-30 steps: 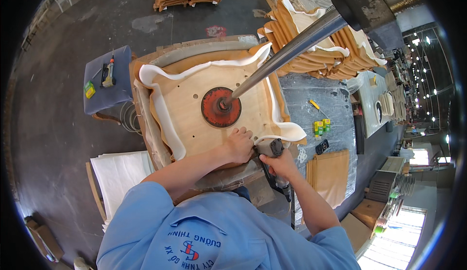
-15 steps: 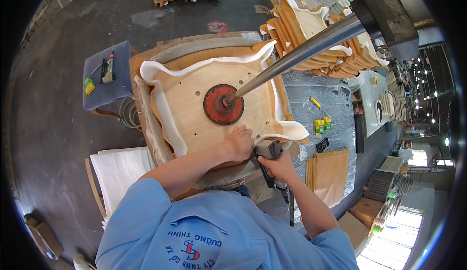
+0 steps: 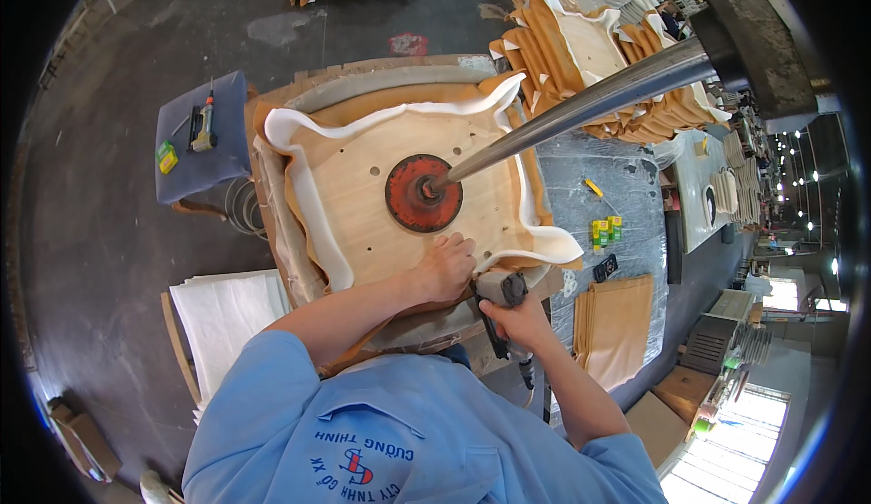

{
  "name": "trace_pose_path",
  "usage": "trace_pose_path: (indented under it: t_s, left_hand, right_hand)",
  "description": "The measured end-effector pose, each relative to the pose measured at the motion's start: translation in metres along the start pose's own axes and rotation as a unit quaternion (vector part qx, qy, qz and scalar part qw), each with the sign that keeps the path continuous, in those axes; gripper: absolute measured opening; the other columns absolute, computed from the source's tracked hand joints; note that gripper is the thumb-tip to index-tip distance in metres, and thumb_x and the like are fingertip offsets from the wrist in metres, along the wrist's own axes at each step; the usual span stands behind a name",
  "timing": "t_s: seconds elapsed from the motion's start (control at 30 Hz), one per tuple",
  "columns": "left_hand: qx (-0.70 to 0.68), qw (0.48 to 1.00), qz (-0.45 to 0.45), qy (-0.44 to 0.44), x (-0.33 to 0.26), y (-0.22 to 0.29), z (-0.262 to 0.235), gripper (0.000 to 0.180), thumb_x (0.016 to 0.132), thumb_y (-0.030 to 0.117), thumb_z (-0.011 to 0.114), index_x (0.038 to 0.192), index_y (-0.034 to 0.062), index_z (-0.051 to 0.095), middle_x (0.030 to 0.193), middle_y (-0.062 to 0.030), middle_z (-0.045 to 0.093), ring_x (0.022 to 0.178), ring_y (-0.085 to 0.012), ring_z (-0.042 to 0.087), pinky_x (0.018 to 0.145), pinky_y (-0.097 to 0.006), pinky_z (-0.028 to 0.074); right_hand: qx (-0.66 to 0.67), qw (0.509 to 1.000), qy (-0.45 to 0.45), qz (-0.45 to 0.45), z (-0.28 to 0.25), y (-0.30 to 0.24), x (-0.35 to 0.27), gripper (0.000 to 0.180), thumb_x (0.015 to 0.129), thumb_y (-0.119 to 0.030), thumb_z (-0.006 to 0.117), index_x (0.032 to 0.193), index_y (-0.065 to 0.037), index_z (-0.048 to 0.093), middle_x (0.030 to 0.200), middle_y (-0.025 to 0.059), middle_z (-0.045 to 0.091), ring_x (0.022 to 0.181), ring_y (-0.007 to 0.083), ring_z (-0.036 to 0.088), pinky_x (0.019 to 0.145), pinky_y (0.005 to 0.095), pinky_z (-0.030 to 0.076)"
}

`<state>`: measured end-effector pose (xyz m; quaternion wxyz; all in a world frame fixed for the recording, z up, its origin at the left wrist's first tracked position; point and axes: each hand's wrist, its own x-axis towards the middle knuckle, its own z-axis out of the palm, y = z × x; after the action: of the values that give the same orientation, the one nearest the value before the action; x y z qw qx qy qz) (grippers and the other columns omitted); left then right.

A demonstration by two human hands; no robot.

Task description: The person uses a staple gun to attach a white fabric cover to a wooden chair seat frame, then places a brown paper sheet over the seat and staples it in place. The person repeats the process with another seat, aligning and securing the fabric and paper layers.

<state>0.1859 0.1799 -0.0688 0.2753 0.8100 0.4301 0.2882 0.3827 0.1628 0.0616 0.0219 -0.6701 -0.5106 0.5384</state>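
A plywood seat panel [image 3: 354,205] lies underside up, with white padding [image 3: 313,218] and brown upholstery cover [image 3: 295,195] standing up around its edges. My left hand [image 3: 448,268] is closed on the panel's near edge, its fingers curled over the cover pulled in there. In my right hand [image 3: 519,321] is a pneumatic staple gun [image 3: 501,290], its nose at the near edge just right of my left hand. A red round press plate [image 3: 424,193] on a slanting metal rod [image 3: 581,109] bears on the panel's middle.
A blue padded stool [image 3: 218,132] at left holds a screwdriver-like tool and a small box. On the plastic-covered table [image 3: 590,168] at right are a yellow cutter [image 3: 593,188], small boxes [image 3: 606,232] and folded brown covers [image 3: 617,318]. Upholstered panels [image 3: 553,59] are stacked behind.
At the near right edge, the white padding strip beside the staple gun has been folded in, and brown cover now shows there. My left hand keeps its place; the staple gun has shifted slightly.
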Motion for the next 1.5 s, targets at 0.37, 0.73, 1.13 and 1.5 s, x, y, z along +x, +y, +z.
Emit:
trace_pose_path:
  t_s: [0.37,0.73,1.13,1.5]
  left_hand:
    - [0.058,0.994,-0.046,-0.076,-0.007,0.009,-0.016,0.017,0.092,0.025,0.070,0.089,0.0086,0.073,0.111,-0.0116,0.060,0.112,-0.0329,0.054,0.096,-0.050,0.043]
    - [-0.024,0.999,-0.013,0.019,-0.004,-0.001,-0.006,0.008,0.087,0.017,0.071,0.088,0.0087,0.070,0.111,-0.0107,0.055,0.110,-0.0314,0.052,0.093,-0.047,0.040]
    - [-0.018,0.999,0.022,-0.023,0.011,-0.013,-0.005,0.012,0.081,0.018,0.077,0.080,0.0107,0.067,0.111,-0.0076,0.051,0.111,-0.0287,0.050,0.091,-0.045,0.038]
    - [0.037,0.996,-0.005,-0.076,-0.003,-0.018,-0.027,0.016,0.088,0.027,0.075,0.085,0.0112,0.076,0.108,-0.0070,0.057,0.112,-0.0276,0.051,0.095,-0.045,0.040]
  right_hand:
    - [0.067,0.997,0.014,-0.032,0.004,0.009,-0.011,0.063,0.092,-0.018,0.084,0.150,-0.008,0.060,0.071,0.0009,0.065,0.054,0.0105,0.061,0.050,0.0284,0.049]
    - [0.070,0.997,-0.010,-0.018,0.011,0.006,-0.010,0.053,0.093,-0.019,0.083,0.141,-0.008,0.065,0.072,0.0004,0.065,0.054,0.0103,0.061,0.049,0.0289,0.048]
    - [0.071,0.997,-0.002,-0.014,0.019,0.001,-0.016,0.063,0.091,-0.020,0.084,0.149,-0.009,0.060,0.076,0.0014,0.068,0.056,0.0104,0.063,0.052,0.0304,0.051]
    - [0.077,0.995,0.032,-0.046,0.027,0.010,-0.019,0.067,0.093,-0.014,0.083,0.154,-0.011,0.055,0.086,0.0023,0.067,0.054,0.0109,0.060,0.048,0.0288,0.049]
